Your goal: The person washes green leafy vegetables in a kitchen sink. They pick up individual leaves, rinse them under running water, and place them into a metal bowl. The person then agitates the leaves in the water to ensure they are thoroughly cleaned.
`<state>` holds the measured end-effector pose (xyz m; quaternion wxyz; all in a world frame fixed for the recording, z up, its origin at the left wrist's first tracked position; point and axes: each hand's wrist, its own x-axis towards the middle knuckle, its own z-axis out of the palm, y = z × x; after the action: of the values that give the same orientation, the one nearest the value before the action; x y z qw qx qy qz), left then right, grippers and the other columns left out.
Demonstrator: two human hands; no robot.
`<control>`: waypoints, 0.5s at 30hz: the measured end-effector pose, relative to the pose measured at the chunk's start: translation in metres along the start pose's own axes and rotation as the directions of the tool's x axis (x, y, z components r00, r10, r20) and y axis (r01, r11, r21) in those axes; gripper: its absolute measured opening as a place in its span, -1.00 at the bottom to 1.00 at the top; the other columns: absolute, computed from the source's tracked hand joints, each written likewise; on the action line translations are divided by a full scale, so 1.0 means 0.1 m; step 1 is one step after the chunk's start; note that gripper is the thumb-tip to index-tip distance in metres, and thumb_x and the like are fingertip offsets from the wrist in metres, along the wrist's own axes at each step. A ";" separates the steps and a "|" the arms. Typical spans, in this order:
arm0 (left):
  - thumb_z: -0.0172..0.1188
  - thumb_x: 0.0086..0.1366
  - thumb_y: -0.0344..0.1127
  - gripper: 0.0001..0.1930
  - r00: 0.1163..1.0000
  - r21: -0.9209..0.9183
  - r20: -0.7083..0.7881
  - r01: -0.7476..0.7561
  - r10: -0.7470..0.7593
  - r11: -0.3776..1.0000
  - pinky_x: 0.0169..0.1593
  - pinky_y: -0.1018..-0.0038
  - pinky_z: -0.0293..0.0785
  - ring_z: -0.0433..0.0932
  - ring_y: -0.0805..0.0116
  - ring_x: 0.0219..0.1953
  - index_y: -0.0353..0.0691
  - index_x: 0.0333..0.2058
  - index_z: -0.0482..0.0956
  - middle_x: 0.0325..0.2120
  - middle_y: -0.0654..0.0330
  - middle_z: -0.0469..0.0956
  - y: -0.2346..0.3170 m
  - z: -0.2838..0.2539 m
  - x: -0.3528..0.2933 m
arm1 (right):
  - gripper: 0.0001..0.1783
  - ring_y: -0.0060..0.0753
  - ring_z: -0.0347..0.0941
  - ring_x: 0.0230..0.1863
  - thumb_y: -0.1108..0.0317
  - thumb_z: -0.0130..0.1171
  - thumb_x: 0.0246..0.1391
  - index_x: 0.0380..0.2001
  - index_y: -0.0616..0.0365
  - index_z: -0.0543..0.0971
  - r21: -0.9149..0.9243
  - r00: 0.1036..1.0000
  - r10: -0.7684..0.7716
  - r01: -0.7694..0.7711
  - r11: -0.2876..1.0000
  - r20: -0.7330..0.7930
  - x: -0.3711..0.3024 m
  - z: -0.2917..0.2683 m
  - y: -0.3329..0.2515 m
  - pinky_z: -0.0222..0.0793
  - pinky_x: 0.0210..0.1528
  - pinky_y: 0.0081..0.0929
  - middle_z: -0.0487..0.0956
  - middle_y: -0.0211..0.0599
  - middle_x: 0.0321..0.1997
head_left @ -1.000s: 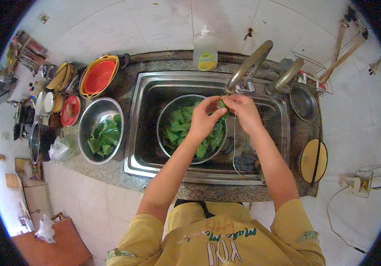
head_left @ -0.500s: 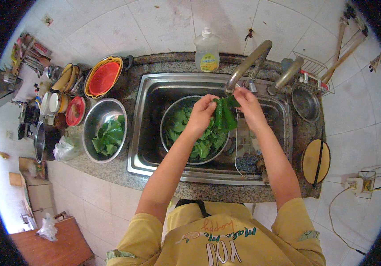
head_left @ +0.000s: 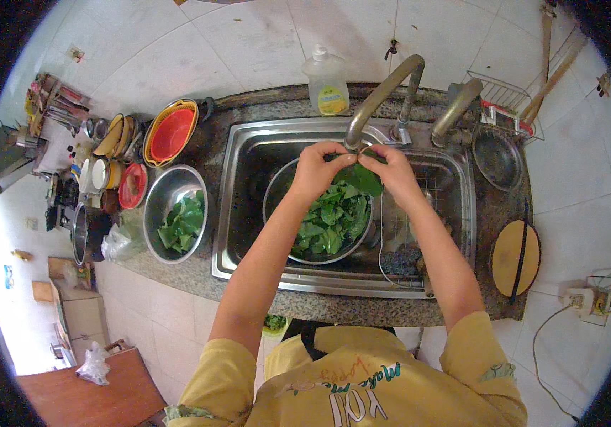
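Taking the curved tap [head_left: 380, 96] as my mark: well off to its left on the counter sits a steel bowl [head_left: 170, 186] with a few green leaves [head_left: 183, 224] in it, and beyond that a stack of red and orange baskets [head_left: 170, 133]. Just under the spout, my left hand [head_left: 314, 171] is closed on one edge of a single green leaf [head_left: 359, 176]. My right hand [head_left: 391, 174], just right of the spout, pinches the other edge, so the leaf hangs spread between them. Directly below it is the bowl of greens [head_left: 330, 220] standing in the sink [head_left: 241, 206]. I judge the thing to do well here is to keep the leaf flat and centred beneath the spout, with light fingers so it does not tear. Right of the tap stands a wire rack [head_left: 504, 96].
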<state>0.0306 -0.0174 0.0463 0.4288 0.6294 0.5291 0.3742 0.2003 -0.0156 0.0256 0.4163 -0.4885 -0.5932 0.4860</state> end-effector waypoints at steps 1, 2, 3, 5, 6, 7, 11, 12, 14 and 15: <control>0.19 0.00 -0.36 -0.88 0.998 0.017 -0.022 -0.054 0.054 0.998 -0.35 0.61 0.31 0.40 0.58 -0.47 -0.30 -0.52 0.55 -0.60 0.32 0.50 0.01 0.01 0.01 | -0.71 -0.63 0.35 -0.43 0.31 0.15 -0.10 -0.33 0.29 0.48 0.058 0.999 0.011 -0.010 0.998 -0.031 0.00 0.00 0.03 0.26 -0.39 -0.64 0.49 -0.38 -0.44; 0.19 0.00 -0.36 -0.87 0.999 -0.001 -0.025 -0.038 0.038 0.999 -0.34 0.61 0.31 0.40 0.57 -0.46 -0.31 -0.51 0.54 -0.58 0.31 0.50 0.02 0.02 0.01 | -0.70 -0.57 0.38 -0.40 0.30 0.16 -0.12 -0.33 0.29 0.49 0.106 0.999 0.044 -0.040 0.994 -0.031 -0.01 -0.01 0.04 0.27 -0.33 -0.61 0.50 -0.34 -0.41; 0.19 0.00 -0.37 -0.87 0.999 -0.019 -0.031 -0.020 0.020 1.000 -0.33 0.60 0.32 0.40 0.56 -0.45 -0.31 -0.49 0.54 -0.56 0.31 0.50 0.01 0.04 -0.01 | -0.68 -0.51 0.41 -0.36 0.29 0.18 -0.15 -0.34 0.30 0.50 0.154 0.997 0.075 -0.071 0.986 -0.025 -0.04 -0.03 0.01 0.29 -0.28 -0.58 0.52 -0.30 -0.39; 0.19 0.00 -0.37 -0.86 0.998 -0.020 -0.059 -0.020 0.019 1.000 -0.29 0.59 0.32 0.41 0.54 -0.42 -0.31 -0.45 0.53 -0.52 0.29 0.51 0.03 0.04 -0.06 | -0.68 -0.47 0.44 -0.33 0.29 0.19 -0.17 -0.34 0.29 0.51 0.202 0.993 0.113 -0.104 0.974 -0.033 -0.03 -0.06 0.05 0.32 -0.24 -0.56 0.53 -0.27 -0.36; 0.18 0.00 -0.38 -0.85 0.996 -0.003 -0.077 -0.037 0.037 0.999 -0.27 0.59 0.32 0.41 0.53 -0.40 -0.31 -0.44 0.52 -0.50 0.28 0.51 0.05 0.02 -0.08 | -0.69 -0.49 0.44 -0.34 0.31 0.19 -0.17 -0.33 0.28 0.51 0.205 0.992 0.119 -0.106 0.973 -0.051 -0.02 -0.09 0.15 0.32 -0.25 -0.57 0.54 -0.28 -0.37; 0.18 -0.01 -0.38 -0.84 0.994 0.014 -0.094 -0.056 0.057 0.998 -0.24 0.58 0.32 0.42 0.52 -0.38 -0.31 -0.42 0.52 -0.48 0.27 0.51 0.07 0.01 -0.08 | -0.70 -0.50 0.44 -0.36 0.33 0.19 -0.17 -0.33 0.27 0.51 0.206 0.990 0.124 -0.107 0.973 -0.071 -0.01 -0.12 0.24 0.33 -0.26 -0.59 0.54 -0.30 -0.37; 0.15 0.00 -0.42 -0.83 0.992 0.002 -0.110 -0.065 0.065 0.998 -0.11 0.54 0.29 0.43 0.46 -0.29 -0.31 -0.38 0.51 -0.41 0.22 0.51 -0.08 -0.09 -0.11 | -0.73 -0.54 0.42 -0.27 0.42 0.03 -0.02 -0.19 0.24 0.41 0.230 0.998 0.059 -0.062 0.971 0.020 -0.02 -0.14 0.43 0.30 -0.23 -0.66 0.50 -0.30 -0.24; 0.15 0.00 -0.42 -0.83 0.995 -0.012 -0.072 -0.072 0.071 0.997 -0.11 0.54 0.29 0.43 0.46 -0.29 -0.31 -0.38 0.50 -0.41 0.22 0.51 -0.06 -0.08 -0.11 | -0.68 -0.54 0.41 -0.26 0.40 0.07 -0.04 -0.17 0.23 0.40 0.299 0.995 0.089 -0.095 0.950 0.034 -0.05 -0.10 0.36 0.30 -0.20 -0.63 0.49 -0.31 -0.24; 0.15 0.00 -0.43 -0.83 0.996 -0.038 0.004 -0.084 0.084 0.996 -0.11 0.54 0.29 0.42 0.46 -0.29 -0.31 -0.37 0.50 -0.41 0.23 0.51 -0.04 -0.05 -0.12 | -0.59 -0.54 0.40 -0.25 0.34 0.13 -0.09 -0.12 0.22 0.38 0.431 0.987 0.146 -0.162 0.888 0.070 -0.11 0.02 0.24 0.30 -0.14 -0.57 0.48 -0.34 -0.25; 0.17 -0.02 -0.43 -0.81 0.995 0.034 0.006 -0.097 0.096 0.995 -0.12 0.52 0.30 0.43 0.44 -0.28 -0.32 -0.37 0.50 -0.40 0.20 0.51 -0.05 -0.03 -0.10 | -0.54 -0.53 0.37 -0.18 0.33 0.13 -0.08 -0.06 0.19 0.33 0.378 0.985 0.042 -0.104 0.920 0.168 -0.08 0.06 0.27 0.27 -0.11 -0.54 0.46 -0.33 -0.21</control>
<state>0.0246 -0.0265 0.0423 0.4006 0.6623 0.5034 0.3840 0.2009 -0.0229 -0.0024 0.4377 -0.3791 -0.4985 0.6451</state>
